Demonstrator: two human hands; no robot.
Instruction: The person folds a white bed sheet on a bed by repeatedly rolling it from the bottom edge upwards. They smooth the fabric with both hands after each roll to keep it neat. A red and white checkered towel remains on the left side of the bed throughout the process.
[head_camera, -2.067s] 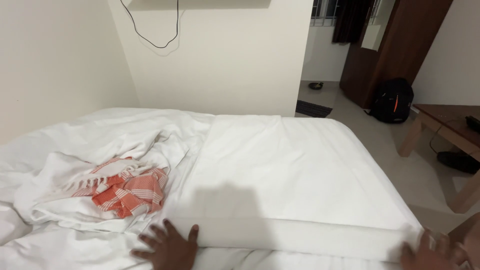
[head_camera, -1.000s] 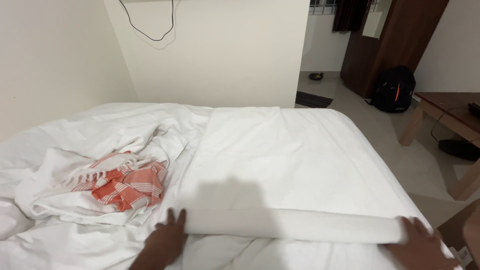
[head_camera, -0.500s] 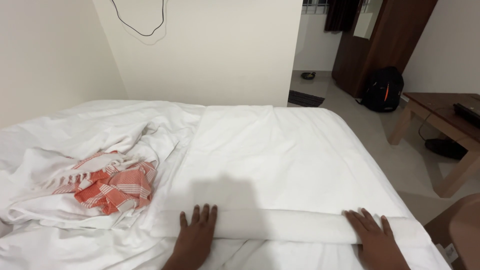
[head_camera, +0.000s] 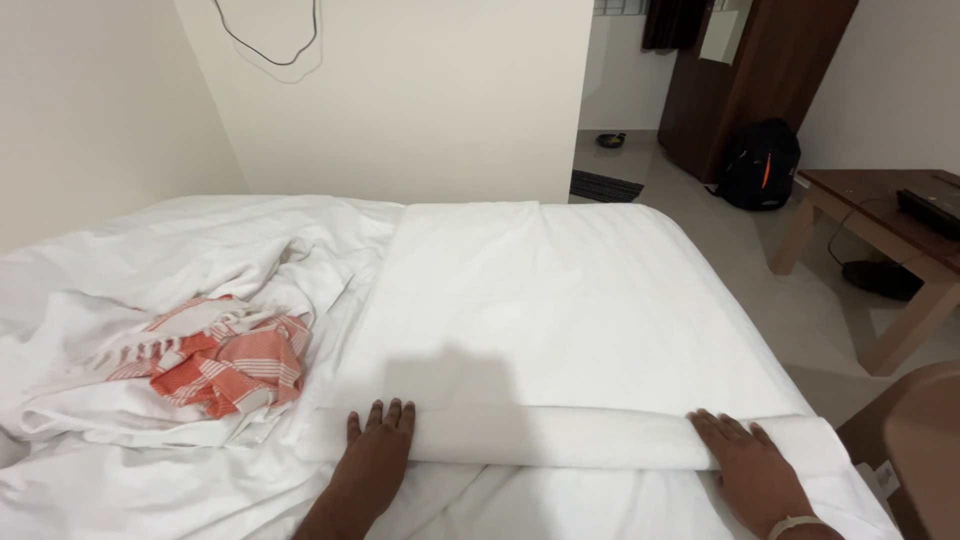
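A white sheet (head_camera: 540, 300) lies flat over the right half of the bed. Its near edge is rolled into a long white roll (head_camera: 570, 437) running left to right. My left hand (head_camera: 375, 460) rests flat on the left end of the roll, fingers spread and pointing away from me. My right hand (head_camera: 745, 465), with a band at the wrist, lies flat on the right end of the roll. Neither hand grips anything.
Crumpled white bedding (head_camera: 170, 290) with an orange-and-white striped cloth (head_camera: 225, 360) fills the bed's left side. A wooden table (head_camera: 880, 230) stands to the right, a black backpack (head_camera: 762, 165) by a dark wardrobe (head_camera: 755, 70) behind it. A brown object (head_camera: 915, 440) sits at the bed's near right corner.
Both hands slid from the ends of the roll onto its top and now lie flat on it. The roll has moved slightly farther up the bed.
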